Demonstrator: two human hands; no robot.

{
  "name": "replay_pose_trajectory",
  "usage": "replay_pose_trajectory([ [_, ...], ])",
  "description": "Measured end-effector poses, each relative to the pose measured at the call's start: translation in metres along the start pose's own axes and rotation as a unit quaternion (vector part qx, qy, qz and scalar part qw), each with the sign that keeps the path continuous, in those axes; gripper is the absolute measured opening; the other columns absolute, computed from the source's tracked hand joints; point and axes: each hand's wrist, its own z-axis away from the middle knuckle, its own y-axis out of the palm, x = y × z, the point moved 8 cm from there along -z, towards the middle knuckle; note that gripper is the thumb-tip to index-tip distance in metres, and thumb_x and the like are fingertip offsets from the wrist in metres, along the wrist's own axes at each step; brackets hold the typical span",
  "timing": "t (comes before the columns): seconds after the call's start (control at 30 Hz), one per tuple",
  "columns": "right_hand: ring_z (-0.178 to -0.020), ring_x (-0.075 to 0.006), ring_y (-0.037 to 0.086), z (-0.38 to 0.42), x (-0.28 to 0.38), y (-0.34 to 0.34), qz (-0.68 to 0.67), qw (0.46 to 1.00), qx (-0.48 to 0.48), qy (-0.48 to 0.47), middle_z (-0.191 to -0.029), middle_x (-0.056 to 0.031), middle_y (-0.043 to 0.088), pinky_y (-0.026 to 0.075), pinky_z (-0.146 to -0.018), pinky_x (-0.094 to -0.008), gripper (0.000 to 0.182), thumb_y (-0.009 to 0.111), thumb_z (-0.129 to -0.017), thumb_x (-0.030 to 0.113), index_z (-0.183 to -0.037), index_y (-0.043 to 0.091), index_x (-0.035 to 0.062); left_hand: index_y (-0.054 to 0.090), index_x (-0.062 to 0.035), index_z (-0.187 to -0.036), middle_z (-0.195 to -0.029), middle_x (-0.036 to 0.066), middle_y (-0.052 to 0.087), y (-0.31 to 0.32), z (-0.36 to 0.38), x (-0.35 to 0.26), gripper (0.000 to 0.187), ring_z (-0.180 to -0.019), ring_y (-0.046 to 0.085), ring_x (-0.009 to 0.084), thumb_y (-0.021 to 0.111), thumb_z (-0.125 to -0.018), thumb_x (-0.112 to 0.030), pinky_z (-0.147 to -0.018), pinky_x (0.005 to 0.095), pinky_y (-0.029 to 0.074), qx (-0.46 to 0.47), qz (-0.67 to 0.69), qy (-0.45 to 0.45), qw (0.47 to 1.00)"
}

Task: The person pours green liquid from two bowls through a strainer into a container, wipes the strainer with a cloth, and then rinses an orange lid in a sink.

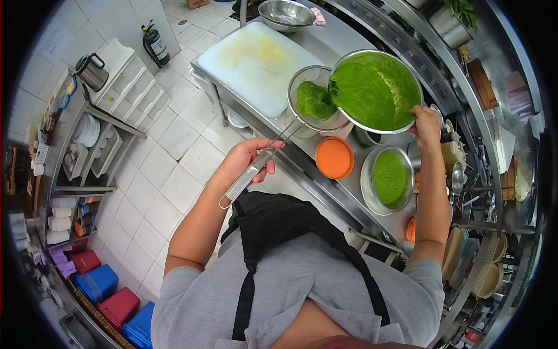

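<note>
My left hand point(260, 158) is wrapped round the handle of a metal strainer point(295, 81). Green puree point(315, 100) lies in the strainer's mesh, over a container that is mostly hidden. With my right hand point(426, 123) I grip the rim of a metal bowl point(378, 126), tilted toward the strainer. Thick green puree coats the bowl's inside and pours over its left edge. Just below stands an orange container point(335, 157). Beside it, a smaller metal bowl point(410, 174) of green puree rests on a white plate point(369, 195).
A white cutting board point(250, 64) lies on the steel counter, with an empty metal bowl point(286, 14) behind it. Shelves with pans and utensils point(459, 174) line the right. Across the tiled floor point(174, 142) stand a shelf with dishes point(87, 131) and a fire extinguisher point(156, 45).
</note>
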Motion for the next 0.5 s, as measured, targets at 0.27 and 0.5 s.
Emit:
replay_pose_trajectory([
  [0.27,-0.06,-0.0214,0.067,0.0025,0.0032,-0.0019,-0.01,1.0,-0.008,0.001,-0.077,-0.0159,0.067,0.06,-0.052,-0.0334,0.016,0.051,-0.085,0.007,-0.084,0.06,-0.0062,0.051,0.0015,-0.126,-0.061,0.016,0.06,0.0015,-0.0004,0.0015,0.051,-0.032,0.045,0.0156,0.039,-0.096,-0.038,-0.033,0.0228,0.036,0.003,-0.009,-0.005,1.0],
  [0.5,-0.06,-0.0211,0.067,0.0034,0.0023,-0.006,0.006,1.0,-0.011,-0.003,-0.077,-0.0156,0.067,0.06,-0.052,-0.0334,0.017,0.052,-0.085,0.008,-0.084,0.06,-0.0063,0.05,0.0028,-0.125,-0.062,0.018,0.061,0.0007,-0.0023,0.0028,0.053,-0.032,0.045,0.0157,0.039,-0.096,-0.04,-0.033,0.0228,0.036,0.019,-0.022,0.0,1.0],
])
